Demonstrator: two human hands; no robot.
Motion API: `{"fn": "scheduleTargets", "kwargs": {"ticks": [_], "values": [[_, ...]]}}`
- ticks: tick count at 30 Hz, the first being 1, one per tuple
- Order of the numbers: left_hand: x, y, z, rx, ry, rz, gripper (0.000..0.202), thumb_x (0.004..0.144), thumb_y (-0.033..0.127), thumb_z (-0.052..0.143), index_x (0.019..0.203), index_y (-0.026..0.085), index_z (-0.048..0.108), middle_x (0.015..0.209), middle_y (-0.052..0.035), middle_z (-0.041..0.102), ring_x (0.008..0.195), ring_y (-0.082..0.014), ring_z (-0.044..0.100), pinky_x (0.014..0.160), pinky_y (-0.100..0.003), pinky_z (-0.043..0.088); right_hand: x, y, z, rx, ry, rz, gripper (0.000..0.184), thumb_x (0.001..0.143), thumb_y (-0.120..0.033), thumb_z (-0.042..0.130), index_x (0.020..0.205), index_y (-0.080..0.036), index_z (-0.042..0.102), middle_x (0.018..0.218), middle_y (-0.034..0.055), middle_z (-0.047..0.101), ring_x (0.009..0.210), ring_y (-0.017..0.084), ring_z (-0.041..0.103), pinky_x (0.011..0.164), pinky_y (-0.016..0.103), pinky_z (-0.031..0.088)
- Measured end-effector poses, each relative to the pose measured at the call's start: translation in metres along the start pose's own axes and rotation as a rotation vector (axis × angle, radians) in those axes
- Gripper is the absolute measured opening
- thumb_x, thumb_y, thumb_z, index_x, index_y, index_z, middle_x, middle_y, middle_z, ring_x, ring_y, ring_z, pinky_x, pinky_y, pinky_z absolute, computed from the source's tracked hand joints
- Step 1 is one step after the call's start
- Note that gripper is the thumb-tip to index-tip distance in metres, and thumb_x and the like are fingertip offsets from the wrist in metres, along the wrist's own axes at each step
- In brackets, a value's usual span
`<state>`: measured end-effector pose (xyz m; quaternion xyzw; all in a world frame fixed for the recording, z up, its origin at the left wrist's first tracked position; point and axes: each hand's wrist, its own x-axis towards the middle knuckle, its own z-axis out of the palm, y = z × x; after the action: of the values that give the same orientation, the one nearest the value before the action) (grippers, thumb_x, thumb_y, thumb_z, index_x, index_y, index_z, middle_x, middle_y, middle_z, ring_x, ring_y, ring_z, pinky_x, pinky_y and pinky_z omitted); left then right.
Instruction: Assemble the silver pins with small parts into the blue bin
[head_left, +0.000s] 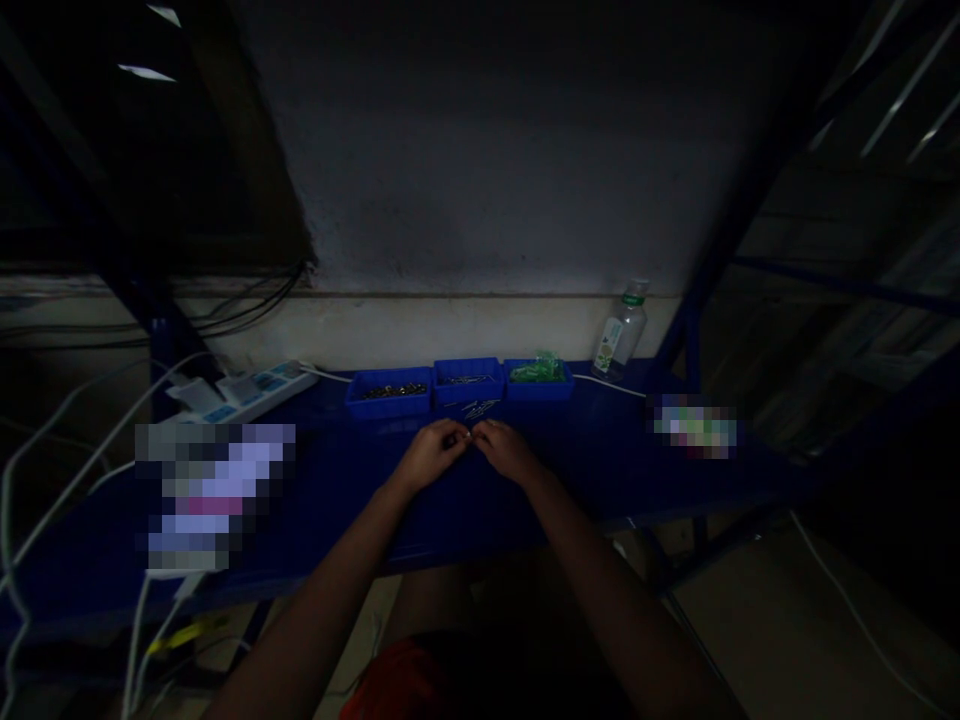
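My left hand (pixel 435 453) and my right hand (pixel 506 448) meet over the middle of the blue table (pixel 465 520). Their fingertips are pinched together around something small and pale, too tiny and dark to name. Just beyond them lie several thin metal pins (pixel 480 408), loose on the tabletop. Behind the pins stand three blue bins in a row: the left bin (pixel 390 406) holds small brassy pieces, the middle bin (pixel 469 393) thin metal pins, and the right bin (pixel 541 393) green plastic pieces or bags.
A clear bottle (pixel 621 335) stands by the wall at the back right. White power strips (pixel 259 393) with plugs and cables lie at the left. A blurred-out item (pixel 217 500) rests at the left front, another blurred item (pixel 696 427) at the right. Blue frame posts rise at both sides.
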<state>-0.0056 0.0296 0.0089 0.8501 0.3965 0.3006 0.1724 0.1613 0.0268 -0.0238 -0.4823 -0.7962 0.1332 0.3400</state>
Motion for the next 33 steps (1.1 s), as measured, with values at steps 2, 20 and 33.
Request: {"fn": "scheduleTargets", "kwargs": {"ticks": [2, 20, 33], "values": [[0.0, 0.001, 0.0, 0.013, 0.012, 0.014, 0.027, 0.081, 0.036, 0.043, 0.085, 0.017, 0.062, 0.081, -0.0039, 0.06, 0.075, -0.0141, 0.053, 0.071, -0.025, 0.041, 0.0, -0.001, 0.001, -0.016, 0.002, -0.004, 0.007, 0.083, -0.021, 0.047, 0.083, -0.02, 0.054, 0.087, 0.0028, 0.057, 0.086, 0.014, 0.05, 0.078, 0.025, 0.036], [0.003, -0.012, 0.005, -0.092, -0.03, -0.059, 0.023, 0.078, 0.029, 0.045, 0.085, 0.015, 0.062, 0.079, -0.0024, 0.061, 0.071, -0.0128, 0.054, 0.068, -0.023, 0.042, 0.003, -0.002, -0.004, 0.18, 0.125, 0.007, 0.012, 0.085, -0.026, 0.041, 0.089, -0.019, 0.051, 0.082, 0.0007, 0.058, 0.079, 0.011, 0.054, 0.073, 0.022, 0.038], [-0.002, 0.002, 0.006, -0.141, 0.065, 0.056, 0.027, 0.075, 0.039, 0.054, 0.089, 0.016, 0.062, 0.081, -0.003, 0.057, 0.073, -0.0124, 0.051, 0.068, -0.023, 0.042, -0.001, -0.002, -0.001, 0.068, -0.01, 0.002, 0.007, 0.082, -0.019, 0.045, 0.084, -0.02, 0.052, 0.085, 0.0016, 0.057, 0.081, 0.013, 0.051, 0.073, 0.023, 0.036]]}}
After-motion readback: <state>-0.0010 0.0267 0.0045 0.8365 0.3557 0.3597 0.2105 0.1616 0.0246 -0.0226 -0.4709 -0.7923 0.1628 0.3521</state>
